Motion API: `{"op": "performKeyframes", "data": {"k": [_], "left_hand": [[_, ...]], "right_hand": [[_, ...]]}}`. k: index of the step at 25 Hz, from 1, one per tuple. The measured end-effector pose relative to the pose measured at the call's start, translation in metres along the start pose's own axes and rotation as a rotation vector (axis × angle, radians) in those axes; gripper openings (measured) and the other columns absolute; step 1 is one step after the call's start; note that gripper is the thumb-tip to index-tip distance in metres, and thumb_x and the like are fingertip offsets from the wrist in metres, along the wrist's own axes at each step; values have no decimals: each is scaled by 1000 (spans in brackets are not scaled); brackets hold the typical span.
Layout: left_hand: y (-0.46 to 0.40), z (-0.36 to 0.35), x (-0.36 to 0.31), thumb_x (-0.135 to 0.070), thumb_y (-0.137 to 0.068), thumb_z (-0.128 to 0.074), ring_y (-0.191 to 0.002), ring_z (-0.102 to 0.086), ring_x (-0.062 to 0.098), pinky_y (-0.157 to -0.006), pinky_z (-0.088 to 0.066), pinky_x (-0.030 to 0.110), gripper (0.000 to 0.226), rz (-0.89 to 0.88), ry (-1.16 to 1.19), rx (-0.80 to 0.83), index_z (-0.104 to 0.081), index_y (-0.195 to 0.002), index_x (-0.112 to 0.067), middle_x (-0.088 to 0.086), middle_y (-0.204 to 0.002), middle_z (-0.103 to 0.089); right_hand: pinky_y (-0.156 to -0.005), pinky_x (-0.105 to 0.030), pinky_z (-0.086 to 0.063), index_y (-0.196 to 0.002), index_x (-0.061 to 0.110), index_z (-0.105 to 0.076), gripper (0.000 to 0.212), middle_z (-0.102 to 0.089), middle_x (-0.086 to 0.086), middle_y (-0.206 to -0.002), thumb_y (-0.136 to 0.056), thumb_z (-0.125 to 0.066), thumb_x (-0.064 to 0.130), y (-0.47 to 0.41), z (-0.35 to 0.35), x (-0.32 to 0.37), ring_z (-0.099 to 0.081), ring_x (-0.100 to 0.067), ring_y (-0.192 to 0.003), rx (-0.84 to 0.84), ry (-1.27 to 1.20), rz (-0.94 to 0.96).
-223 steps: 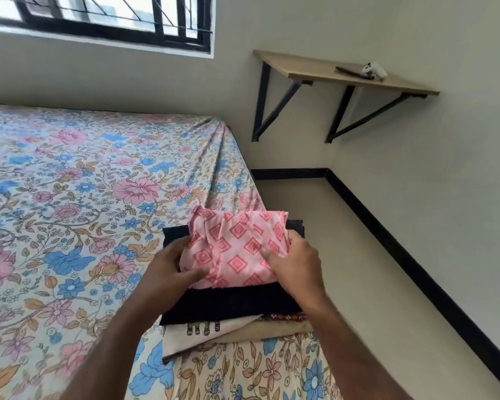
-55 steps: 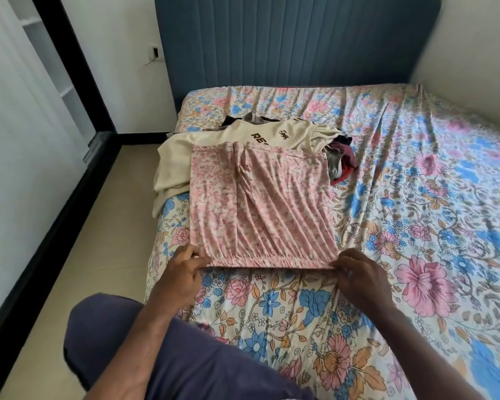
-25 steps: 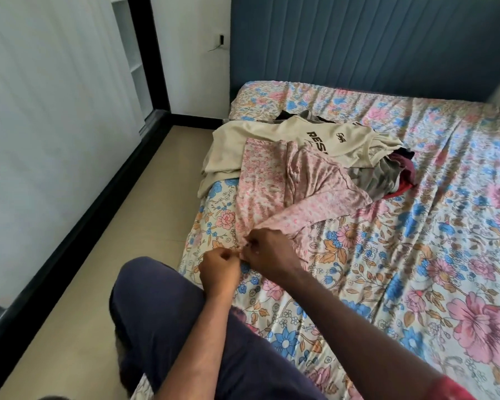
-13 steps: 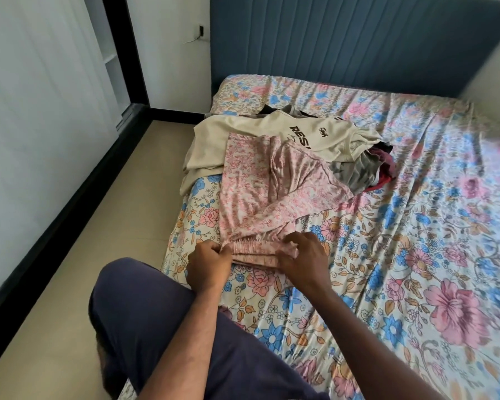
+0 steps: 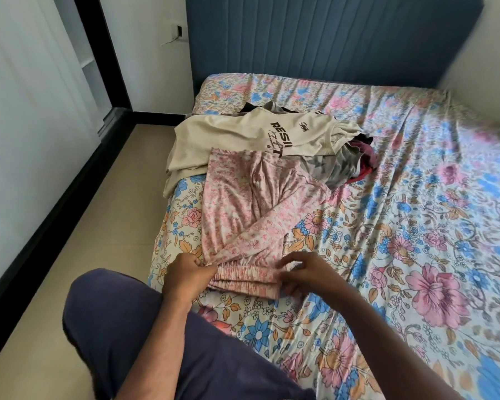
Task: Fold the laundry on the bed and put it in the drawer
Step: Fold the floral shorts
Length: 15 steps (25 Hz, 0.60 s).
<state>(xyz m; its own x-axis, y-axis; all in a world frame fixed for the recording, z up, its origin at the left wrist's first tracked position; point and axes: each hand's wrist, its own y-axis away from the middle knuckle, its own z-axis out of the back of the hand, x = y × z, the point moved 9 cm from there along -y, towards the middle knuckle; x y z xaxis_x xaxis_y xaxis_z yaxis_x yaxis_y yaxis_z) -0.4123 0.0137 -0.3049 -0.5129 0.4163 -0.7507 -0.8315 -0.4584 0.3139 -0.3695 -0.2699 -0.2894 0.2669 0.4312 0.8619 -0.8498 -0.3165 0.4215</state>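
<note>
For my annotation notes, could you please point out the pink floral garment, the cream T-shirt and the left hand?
pink floral garment (image 5: 237, 203), head view, flat middle panel.
cream T-shirt (image 5: 223, 134), head view, plain chest area.
left hand (image 5: 186, 272), head view, back of hand.

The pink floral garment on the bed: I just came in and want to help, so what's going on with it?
A person is folding the pink floral garment on the bed. The left hand and the right hand each pinch an end of its elastic waistband, with one side doubled over. A cream T-shirt and other unfolded clothes lie just beyond it, waiting.
</note>
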Motion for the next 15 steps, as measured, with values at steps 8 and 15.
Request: {"op": "performKeyframes", "data": {"k": [8,15], "left_hand": [[4,8,-18,-18,-74,-88,-68,-65,20,-62,-47,32,22,-98,86,-87,-67,-79,-20,-1,-73,-70],[5,8,-16,-4,-75,-84,-58,-58,15,-55,-40,25,19,-108,156,-44,-74,-68,-19,-4,-60,-68]], "right_hand": [[-47,-30,-47,-103,-3,-60,20,-54,-10,-61,-94,-71,10,-101,113,12,-52,-17,-44,-620,-601,-209],[-46,-30,-54,-98,5,-60,20,-64,-9,-75,-92,-74,16,-133,127,14,-65,-21,-61,-637,-695,-278]]}}
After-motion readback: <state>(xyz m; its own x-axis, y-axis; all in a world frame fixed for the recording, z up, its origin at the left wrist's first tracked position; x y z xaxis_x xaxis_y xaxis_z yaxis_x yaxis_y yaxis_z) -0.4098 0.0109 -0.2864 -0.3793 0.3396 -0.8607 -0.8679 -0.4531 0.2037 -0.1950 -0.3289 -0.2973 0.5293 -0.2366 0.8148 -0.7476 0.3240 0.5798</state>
